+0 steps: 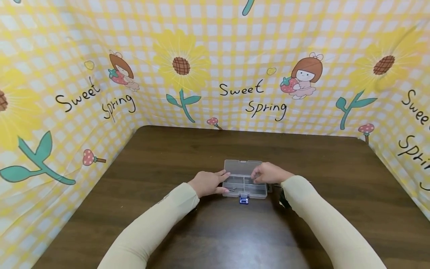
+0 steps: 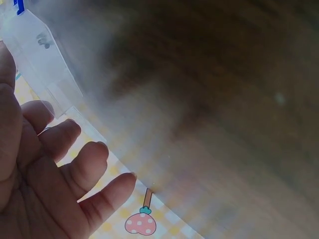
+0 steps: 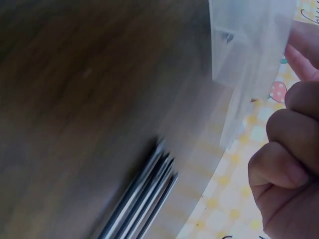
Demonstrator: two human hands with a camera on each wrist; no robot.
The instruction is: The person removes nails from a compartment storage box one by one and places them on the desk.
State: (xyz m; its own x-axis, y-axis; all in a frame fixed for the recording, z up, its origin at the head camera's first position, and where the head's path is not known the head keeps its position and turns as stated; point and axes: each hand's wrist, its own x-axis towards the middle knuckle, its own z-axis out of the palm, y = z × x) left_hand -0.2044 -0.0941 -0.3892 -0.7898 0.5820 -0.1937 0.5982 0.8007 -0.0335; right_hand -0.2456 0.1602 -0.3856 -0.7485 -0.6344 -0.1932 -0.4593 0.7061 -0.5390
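A clear plastic compartment box (image 1: 255, 193) with a blue latch (image 1: 244, 200) lies on the table, its lid (image 1: 240, 167) raised at the back. Small metal pieces (image 1: 232, 189) lie in its front left compartment. My left hand (image 1: 209, 183) rests at the box's left end, thumb and fingers spread. Over the back right compartment is my right hand (image 1: 268, 173), fingertips down inside the box. In the right wrist view its other fingers (image 3: 281, 169) are curled. I cannot tell whether its fingertips hold something, as they are hidden there.
Several thin metal rods (image 3: 142, 194) with pointed tips lie side by side on the table, right of the box. The brown wooden table (image 1: 188, 149) is bordered by a yellow checked cloth (image 1: 242, 67) at the back and both sides.
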